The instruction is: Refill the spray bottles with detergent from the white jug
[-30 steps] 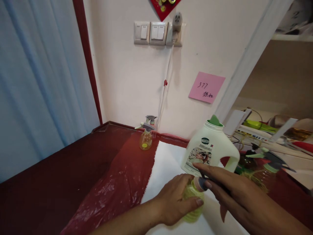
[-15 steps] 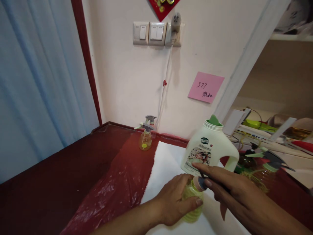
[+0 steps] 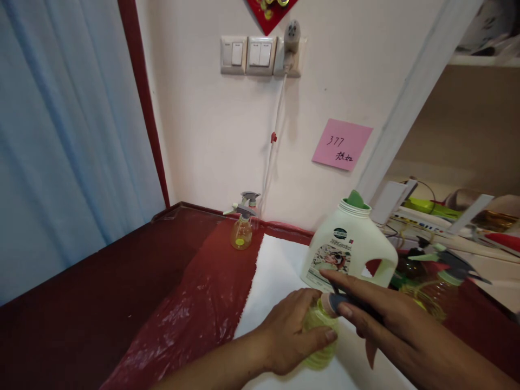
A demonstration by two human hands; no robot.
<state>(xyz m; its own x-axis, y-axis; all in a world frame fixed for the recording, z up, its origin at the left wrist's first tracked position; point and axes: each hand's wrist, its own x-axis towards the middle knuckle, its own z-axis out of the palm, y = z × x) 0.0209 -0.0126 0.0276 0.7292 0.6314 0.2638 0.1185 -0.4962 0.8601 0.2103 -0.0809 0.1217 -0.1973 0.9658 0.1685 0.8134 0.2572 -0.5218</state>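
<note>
A ribbed, yellow-green spray bottle (image 3: 320,357) stands on the white sheet (image 3: 270,271), tilted a little. Wrapped around its body is my left hand (image 3: 288,333), thumb across the front. My right hand (image 3: 390,314) has its fingers closed on the spray head, whose pink collar (image 3: 327,304) and dark grey part (image 3: 337,303) show at the bottle's neck. The rest of the head is mostly hidden by those fingers. Just behind my hands is a pale green plastic jug (image 3: 325,254) with a handle, its threaded mouth uncapped and a green piece sticking up in it.
Two small spray bottles (image 3: 242,234) stand by the wall at the back. At right is another spray bottle (image 3: 449,287) beside a dark pump bottle (image 3: 414,265). Red plastic film (image 3: 190,309) covers part of the table. A white cord (image 3: 268,168) hangs from the wall socket.
The dark grey part of the spray head has turned and now shows longer toward the right. My right thumb has shifted slightly. My left hand and the bottle body stay put.
</note>
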